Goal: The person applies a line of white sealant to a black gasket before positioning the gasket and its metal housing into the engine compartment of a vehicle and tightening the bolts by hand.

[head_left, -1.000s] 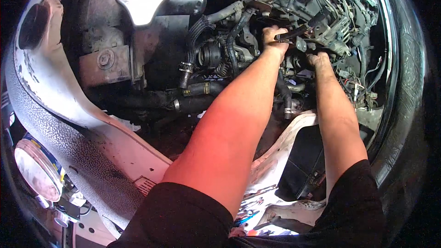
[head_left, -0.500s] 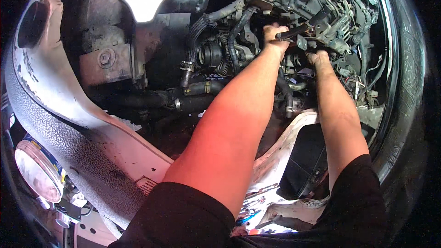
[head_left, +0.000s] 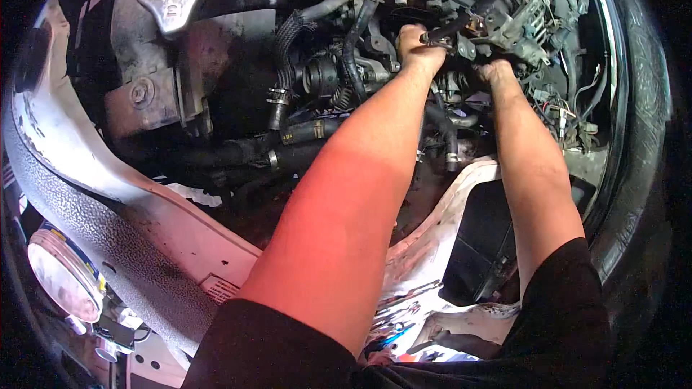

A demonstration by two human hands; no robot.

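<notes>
Your bare left hand (head_left: 420, 49) at 1 o'clock beside a dark tube-shaped part (head_left: 457, 27), bare right hand (head_left: 496, 70) at 2
Fingertips hidden, can't tell spread or grip tbh

A black hose-like part (head_left: 454, 30) is slanting up to the right, its lower end overlapping the left hand (head_left: 418, 47); whether the fingers are gripping it is hard to tell. A small grey metal tab (head_left: 466, 51) is sitting just beside it, between the hands. A grimy metal bracket (head_left: 530, 51) is jutting out above the right hand (head_left: 497, 70).
</notes>
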